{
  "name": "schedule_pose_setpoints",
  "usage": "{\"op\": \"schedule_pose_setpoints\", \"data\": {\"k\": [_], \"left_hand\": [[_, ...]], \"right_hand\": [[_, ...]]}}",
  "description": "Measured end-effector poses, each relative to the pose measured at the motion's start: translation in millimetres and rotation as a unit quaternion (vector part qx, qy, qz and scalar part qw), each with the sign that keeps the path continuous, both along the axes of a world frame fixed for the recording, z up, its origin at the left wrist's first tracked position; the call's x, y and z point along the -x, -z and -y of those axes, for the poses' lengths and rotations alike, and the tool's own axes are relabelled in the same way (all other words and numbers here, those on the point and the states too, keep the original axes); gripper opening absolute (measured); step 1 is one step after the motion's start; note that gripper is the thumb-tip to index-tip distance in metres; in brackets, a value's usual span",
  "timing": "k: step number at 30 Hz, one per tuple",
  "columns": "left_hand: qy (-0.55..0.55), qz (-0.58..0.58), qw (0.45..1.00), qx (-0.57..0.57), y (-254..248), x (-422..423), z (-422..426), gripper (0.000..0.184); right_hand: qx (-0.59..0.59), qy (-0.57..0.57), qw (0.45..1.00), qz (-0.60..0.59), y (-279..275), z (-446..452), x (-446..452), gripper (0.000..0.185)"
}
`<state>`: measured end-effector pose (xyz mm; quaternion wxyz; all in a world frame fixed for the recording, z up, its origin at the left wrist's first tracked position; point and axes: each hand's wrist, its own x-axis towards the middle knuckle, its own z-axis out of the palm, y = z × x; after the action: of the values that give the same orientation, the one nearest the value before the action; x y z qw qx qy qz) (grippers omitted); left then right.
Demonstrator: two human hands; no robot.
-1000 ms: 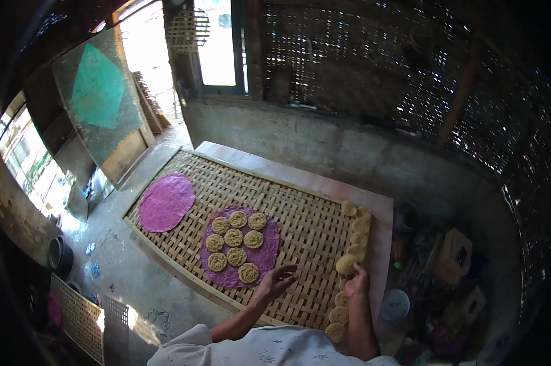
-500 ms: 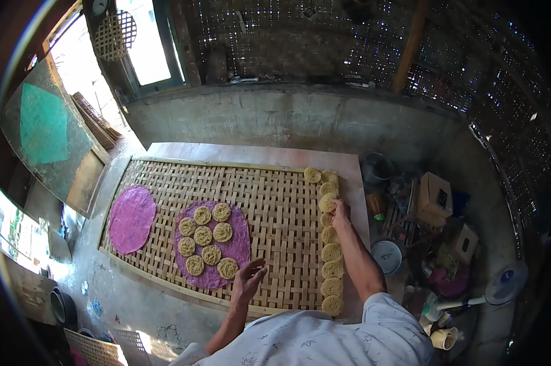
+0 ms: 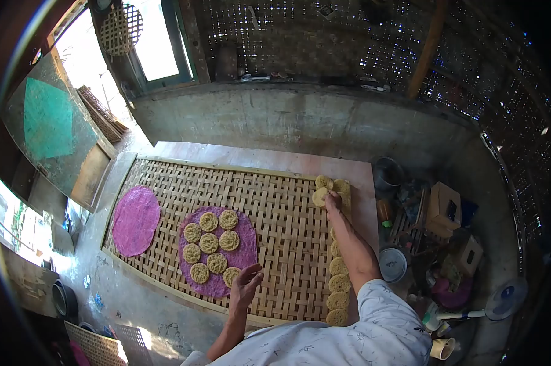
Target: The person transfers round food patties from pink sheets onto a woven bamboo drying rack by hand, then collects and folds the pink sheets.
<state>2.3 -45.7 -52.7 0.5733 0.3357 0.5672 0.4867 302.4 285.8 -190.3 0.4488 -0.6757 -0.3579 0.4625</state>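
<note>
Yellowish disc (image 3: 319,197) in right hand (image 3: 333,202)

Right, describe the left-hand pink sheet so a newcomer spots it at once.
Find the large woven rack. Near its left end lies a roughly oval pink sheet. It is bare, while the neighbouring pink sheet carries round yellowish cakes.

My mat (image 3: 287,244): woven wood strips | round cakes (image 3: 209,243): rough, matt | box (image 3: 443,206): brown cardboard | my shirt (image 3: 324,341): soft-looking cloth | wall (image 3: 239,119): rough, dull
</note>
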Motion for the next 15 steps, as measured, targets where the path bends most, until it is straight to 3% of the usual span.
{"op": "schedule_pose_setpoints", "data": {"k": [3,6,8,10,12,15], "left_hand": [[-0.005,0.006,1.0,-0.01,-7,0,-6,0.041],[0.004,-0.012,1.0,0.009,-2,1,-12,0.041],[0.02,-0.013,1.0,0.016,5,2,-17,0.042],[0.026,-0.015,1.0,0.002,2,2,-22,0.042],[0.017,-0.017,0.999,-0.03,-2,-1,-27,0.043],[0.024,-0.081,0.995,-0.055,18,8,-38,0.042]], "right_hand": [[0.017,-0.045,0.978,0.202,-26,8,3,0.037],[-0.02,-0.04,0.97,0.238,69,-29,-21,0.049],[0.012,-0.034,0.982,0.185,-1,5,-10,0.049],[-0.011,-0.037,0.98,0.194,-21,16,-7,0.045],[-0.089,-0.053,0.96,0.262,-1,11,-14,0.037],[-0.094,-0.08,0.935,0.333,-50,38,-5,0.041]]}}
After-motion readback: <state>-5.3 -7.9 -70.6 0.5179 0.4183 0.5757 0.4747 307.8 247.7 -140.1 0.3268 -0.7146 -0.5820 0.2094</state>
